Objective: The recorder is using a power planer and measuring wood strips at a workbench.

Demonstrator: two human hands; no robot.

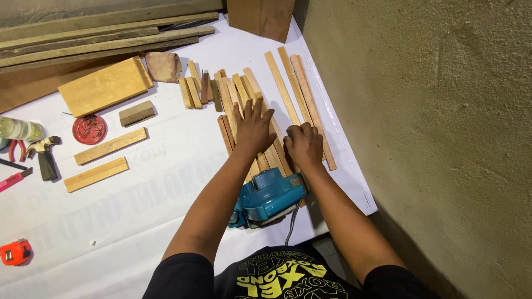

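Observation:
My left hand (252, 128) lies flat with fingers spread on a row of thin wooden strips (237, 94) that run side by side on the white sheet (166, 182). My right hand (304, 145) rests beside it on the same strips, fingers curled down onto the wood. Three longer strips (296, 88) lie just right of my hands. A teal electric planer (268, 198) sits between my forearms, close to my body, its cord hanging off the near edge.
Left of the strips lie short wood blocks (111, 145), a larger board (104, 86), a red lid of nails (89, 129), a hammer (45, 155), pliers, a cutter and an orange tape measure (15, 252). Long planks (100, 39) sit at the back. A rough wall (432, 138) stands on the right.

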